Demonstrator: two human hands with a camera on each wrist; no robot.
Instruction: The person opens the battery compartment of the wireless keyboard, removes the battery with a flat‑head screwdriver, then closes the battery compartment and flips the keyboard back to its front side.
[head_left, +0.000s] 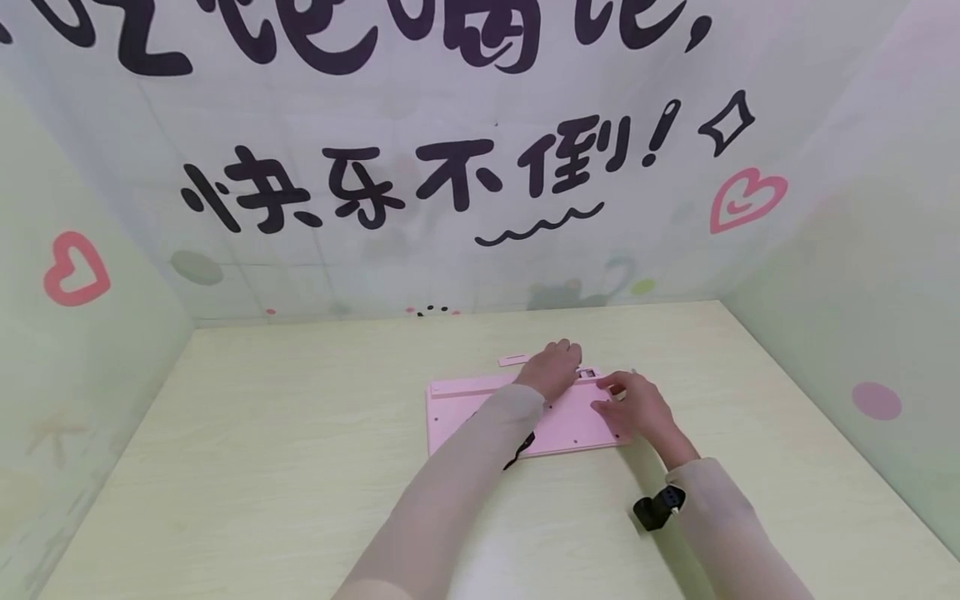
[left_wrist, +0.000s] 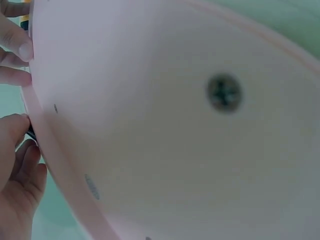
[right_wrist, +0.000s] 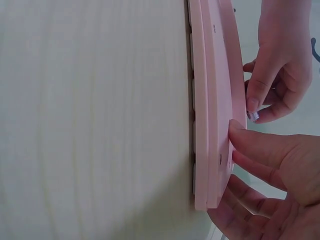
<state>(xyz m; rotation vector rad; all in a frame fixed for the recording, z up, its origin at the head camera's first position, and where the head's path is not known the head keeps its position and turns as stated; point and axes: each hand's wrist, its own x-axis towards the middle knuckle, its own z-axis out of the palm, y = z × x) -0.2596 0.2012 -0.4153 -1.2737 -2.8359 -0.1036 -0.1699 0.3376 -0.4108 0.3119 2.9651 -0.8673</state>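
We list one pink keyboard (head_left: 573,418), keys down on the table (head_left: 285,442), long axis left to right, right end slightly farther off. Left hand (head_left: 552,369): fingertips pinching a small shiny piece (right_wrist: 254,116) at the far edge. Right hand (head_left: 639,407): half-curled, gripping the keyboard's right end.

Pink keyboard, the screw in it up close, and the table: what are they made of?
The pink keyboard looks like hard, smooth plastic, fairly matt, with even colour and moulded-looking edges. The screw is probably dark metal; it has a cross-shaped slot, but blur hides its finish. The table could be wood or wood-look laminate, smooth and pale, with faint grain lines.
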